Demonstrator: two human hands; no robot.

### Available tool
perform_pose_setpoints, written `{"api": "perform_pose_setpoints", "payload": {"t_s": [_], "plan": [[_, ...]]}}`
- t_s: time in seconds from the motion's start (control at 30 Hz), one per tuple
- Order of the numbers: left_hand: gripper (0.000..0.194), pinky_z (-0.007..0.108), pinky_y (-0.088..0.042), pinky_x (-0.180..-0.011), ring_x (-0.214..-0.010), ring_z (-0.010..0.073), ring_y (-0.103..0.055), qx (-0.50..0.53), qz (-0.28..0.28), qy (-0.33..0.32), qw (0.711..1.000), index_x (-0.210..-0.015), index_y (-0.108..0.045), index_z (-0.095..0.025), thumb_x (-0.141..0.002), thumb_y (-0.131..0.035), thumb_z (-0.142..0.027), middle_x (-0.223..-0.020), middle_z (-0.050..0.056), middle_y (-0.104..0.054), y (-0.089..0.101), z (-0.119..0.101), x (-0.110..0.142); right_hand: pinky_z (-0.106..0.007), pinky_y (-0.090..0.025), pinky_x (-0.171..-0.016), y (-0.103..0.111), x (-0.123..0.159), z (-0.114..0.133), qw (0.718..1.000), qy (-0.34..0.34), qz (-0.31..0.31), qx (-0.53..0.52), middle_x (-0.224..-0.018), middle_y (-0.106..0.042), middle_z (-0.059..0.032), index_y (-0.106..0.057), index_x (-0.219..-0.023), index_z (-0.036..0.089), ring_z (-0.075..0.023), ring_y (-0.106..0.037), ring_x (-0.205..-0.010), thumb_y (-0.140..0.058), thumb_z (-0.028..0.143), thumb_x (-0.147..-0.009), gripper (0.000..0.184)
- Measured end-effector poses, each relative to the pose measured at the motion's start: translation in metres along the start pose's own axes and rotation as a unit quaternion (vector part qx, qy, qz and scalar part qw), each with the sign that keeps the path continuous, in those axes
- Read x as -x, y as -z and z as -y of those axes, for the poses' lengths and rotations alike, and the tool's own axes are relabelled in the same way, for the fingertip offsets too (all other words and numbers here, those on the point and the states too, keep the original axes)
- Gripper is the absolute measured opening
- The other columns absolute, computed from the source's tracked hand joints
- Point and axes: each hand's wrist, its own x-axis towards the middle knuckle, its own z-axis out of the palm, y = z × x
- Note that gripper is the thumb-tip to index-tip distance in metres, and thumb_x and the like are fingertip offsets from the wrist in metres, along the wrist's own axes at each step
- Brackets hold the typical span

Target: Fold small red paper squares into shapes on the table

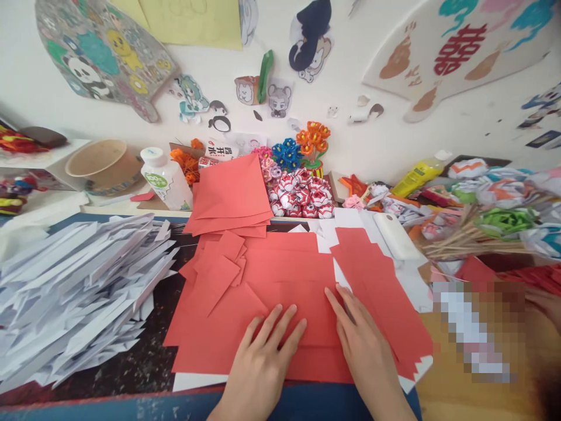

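Red paper sheets (302, 266) lie overlapping in front of me, with white paper showing beneath their edges. My left hand (267, 345) rests on them with its fingers spread. Over the right part of the same sheets, my right hand (359, 333) lies with its fingers stretched out, fingertips on the paper. Small red paper pieces (219, 272) sit in a loose pile beyond my left hand. To the right of my right hand is a stack of narrower red strips (377, 292). Larger red sheets (232, 190) lean at the back.
Folded white paper strips (83, 292) are heaped at left. A white-capped bottle (165, 180), a bowl (99, 164) and paper flowers (302, 196) stand along the wall. At right are a white phone-like object (397, 235), a yellow bottle (418, 174), stemmed flowers (504, 222) and another person's hand (546, 301).
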Motion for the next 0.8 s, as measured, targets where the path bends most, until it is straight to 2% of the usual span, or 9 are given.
{"api": "perform_pose_setpoints", "payload": {"t_s": [0.27, 0.47, 0.53, 0.63, 0.7, 0.8], "plan": [[0.05, 0.039, -0.029, -0.105, -0.134, 0.022, -0.039, -0.071, -0.04, -0.013, 0.997, -0.144, -0.036, -0.03, -0.095, -0.04, -0.022, -0.148, 0.002, -0.042, 0.002, -0.006, 0.0, -0.045, -0.05, -0.097, -0.001, -0.001, 0.0, 0.999, 0.026, 0.006, 0.027, -0.14, -0.049, -0.0116, -0.036, -0.146, 0.022, -0.0287, -0.051, -0.125, -0.033, 0.016, -0.094, 0.052], [0.046, 0.038, -0.029, -0.108, -0.135, 0.0214, -0.039, -0.105, -0.046, -0.051, 0.992, -0.141, -0.043, -0.017, -0.095, -0.039, -0.017, -0.146, 0.006, -0.044, 0.004, -0.016, -0.003, -0.044, -0.051, -0.097, -0.002, -0.001, 0.0, 0.999, 0.028, 0.012, 0.037, -0.141, -0.048, -0.0134, -0.039, -0.143, 0.02, -0.0295, -0.049, -0.127, -0.033, 0.013, -0.093, 0.051], [0.046, 0.037, -0.029, -0.109, -0.136, 0.0213, -0.036, -0.09, -0.04, -0.075, 0.992, -0.141, -0.042, -0.016, -0.096, -0.04, -0.021, -0.148, 0.005, -0.042, 0.005, -0.019, -0.004, -0.044, -0.05, -0.097, -0.002, 0.0, 0.0, 0.999, 0.031, 0.015, 0.038, -0.142, -0.047, -0.0135, -0.039, -0.144, 0.019, -0.0296, -0.048, -0.128, -0.034, 0.012, -0.092, 0.052], [0.052, 0.036, -0.031, -0.109, -0.139, 0.0202, -0.032, -0.045, -0.028, -0.11, 0.993, -0.144, -0.037, -0.019, -0.097, -0.038, -0.04, -0.151, 0.001, -0.037, 0.003, -0.02, -0.005, -0.044, -0.049, -0.099, -0.002, 0.0, 0.0, 0.998, 0.033, 0.02, 0.04, -0.143, -0.046, -0.0137, -0.036, -0.145, 0.019, -0.0295, -0.047, -0.129, -0.035, 0.011, -0.092, 0.054], [0.058, 0.037, -0.034, -0.108, -0.139, 0.0192, -0.031, -0.02, -0.018, -0.113, 0.993, -0.146, -0.033, -0.022, -0.095, -0.036, -0.05, -0.152, -0.002, -0.034, 0.0, -0.019, -0.005, -0.044, -0.049, -0.099, -0.002, 0.0, 0.0, 0.999, 0.032, 0.018, 0.039, -0.143, -0.046, -0.0138, -0.035, -0.145, 0.019, -0.0294, -0.047, -0.129, -0.035, 0.011, -0.092, 0.054], [0.062, 0.039, -0.035, -0.107, -0.14, 0.0183, -0.029, 0.002, -0.003, -0.098, 0.995, -0.147, -0.028, -0.026, -0.093, -0.036, -0.055, -0.154, -0.005, -0.029, -0.003, -0.016, -0.004, -0.042, -0.051, -0.096, -0.003, 0.001, 0.0, 0.999, 0.031, 0.013, 0.035, -0.143, -0.046, -0.0136, -0.036, -0.145, 0.019, -0.0296, -0.047, -0.129, -0.035, 0.012, -0.092, 0.054]]}}
